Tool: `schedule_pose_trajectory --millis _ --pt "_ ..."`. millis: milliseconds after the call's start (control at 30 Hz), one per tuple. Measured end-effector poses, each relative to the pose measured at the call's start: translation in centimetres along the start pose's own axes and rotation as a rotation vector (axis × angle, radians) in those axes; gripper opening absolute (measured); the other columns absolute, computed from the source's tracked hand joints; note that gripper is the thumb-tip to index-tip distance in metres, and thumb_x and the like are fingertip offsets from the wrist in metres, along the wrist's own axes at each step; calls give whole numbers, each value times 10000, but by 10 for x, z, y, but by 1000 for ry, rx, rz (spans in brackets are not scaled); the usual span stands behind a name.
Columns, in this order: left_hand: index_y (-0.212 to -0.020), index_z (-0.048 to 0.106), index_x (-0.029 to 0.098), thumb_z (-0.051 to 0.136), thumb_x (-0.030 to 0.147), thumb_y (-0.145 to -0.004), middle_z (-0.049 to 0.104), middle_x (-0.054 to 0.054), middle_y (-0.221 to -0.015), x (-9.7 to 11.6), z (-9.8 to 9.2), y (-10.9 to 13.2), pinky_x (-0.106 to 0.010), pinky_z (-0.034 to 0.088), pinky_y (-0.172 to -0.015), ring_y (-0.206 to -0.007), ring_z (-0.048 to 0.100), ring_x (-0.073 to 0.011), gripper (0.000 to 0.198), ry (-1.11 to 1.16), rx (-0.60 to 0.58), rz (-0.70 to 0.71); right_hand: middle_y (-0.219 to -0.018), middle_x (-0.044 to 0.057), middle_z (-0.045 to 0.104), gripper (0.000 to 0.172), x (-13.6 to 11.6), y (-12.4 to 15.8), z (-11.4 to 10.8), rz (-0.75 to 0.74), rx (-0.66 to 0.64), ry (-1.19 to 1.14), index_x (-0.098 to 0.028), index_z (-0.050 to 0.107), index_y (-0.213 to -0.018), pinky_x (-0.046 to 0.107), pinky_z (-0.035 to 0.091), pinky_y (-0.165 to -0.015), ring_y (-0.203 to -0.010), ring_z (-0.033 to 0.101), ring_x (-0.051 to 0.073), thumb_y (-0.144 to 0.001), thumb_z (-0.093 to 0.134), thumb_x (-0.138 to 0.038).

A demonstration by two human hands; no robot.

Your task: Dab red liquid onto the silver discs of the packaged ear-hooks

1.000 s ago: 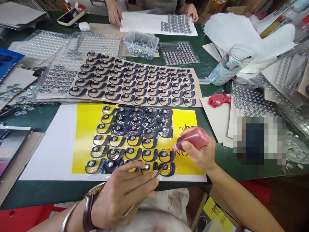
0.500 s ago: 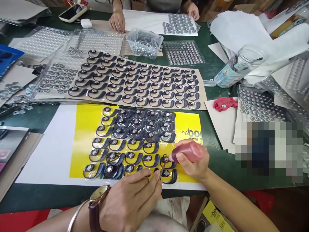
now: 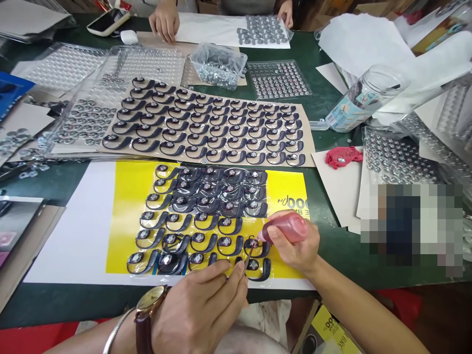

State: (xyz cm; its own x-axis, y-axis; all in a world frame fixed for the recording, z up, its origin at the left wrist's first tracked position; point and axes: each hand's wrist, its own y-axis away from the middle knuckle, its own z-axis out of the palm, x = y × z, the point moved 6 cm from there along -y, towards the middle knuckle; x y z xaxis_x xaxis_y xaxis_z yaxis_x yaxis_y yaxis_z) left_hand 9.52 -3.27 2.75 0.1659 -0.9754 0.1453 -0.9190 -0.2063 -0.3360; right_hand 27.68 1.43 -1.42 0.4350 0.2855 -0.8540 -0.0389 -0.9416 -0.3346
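Observation:
My right hand (image 3: 297, 246) grips a small red squeeze bottle (image 3: 285, 229), its tip pointing left at a dark hook-shaped part (image 3: 254, 244) on the yellow sheet (image 3: 129, 196). My left hand (image 3: 201, 307), with a brown-strapped watch and a bangle, pinches a thin stick (image 3: 248, 257) whose end touches the same part. Several rows of these dark parts with round metal discs lie on clear film over the yellow sheet.
A brown card (image 3: 308, 147) full of the same parts lies behind. Clear blister trays (image 3: 66, 66), a tub of metal discs (image 3: 219, 64), a plastic jar (image 3: 363, 98) and a red cloth (image 3: 342, 156) surround it. Another person's hands (image 3: 162, 22) work across the table.
My right hand brought the red bottle down and left, its tip now at the part. The stick tip rose from the bottom row to that part.

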Motion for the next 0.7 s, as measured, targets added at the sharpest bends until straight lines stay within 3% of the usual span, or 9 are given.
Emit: schedule_pose_trajectory --millis 233,400,567,700 --pt "-1087 615 4 429 113 -892 663 -174 -1095 0 1 1 -375 548 -885 -1099 607 -277 290 33 -12 14 -705 49 695 97 5 2 -5 53 89 -53 -179 633 -848 292 571 -511 -580 692 193 -759 669 -196" --pt "-1088 616 7 434 119 -891 661 -175 -1100 -1 1 2 -373 550 -888 -1102 605 -279 291 35 -8 8 -669 50 699 113 7 1 -1 117 33 -62 -173 621 -881 297 570 -507 -563 689 199 -781 654 -216" --pt "-1087 616 14 445 123 -899 660 -169 -1109 -3 0 1 -367 528 -924 -1102 608 -264 276 49 6 -10 -654 47 707 101 2 -2 0 77 11 -26 -168 614 -881 303 566 -533 -550 682 187 -802 637 -225" --pt "-1077 620 8 402 108 -910 660 -175 -1108 -5 -3 -2 -369 553 -872 -1071 627 -268 292 66 8 -7 -585 22 690 54 -8 -7 -6 -25 62 103 -192 610 -757 301 537 -512 -491 649 171 -801 633 -211"
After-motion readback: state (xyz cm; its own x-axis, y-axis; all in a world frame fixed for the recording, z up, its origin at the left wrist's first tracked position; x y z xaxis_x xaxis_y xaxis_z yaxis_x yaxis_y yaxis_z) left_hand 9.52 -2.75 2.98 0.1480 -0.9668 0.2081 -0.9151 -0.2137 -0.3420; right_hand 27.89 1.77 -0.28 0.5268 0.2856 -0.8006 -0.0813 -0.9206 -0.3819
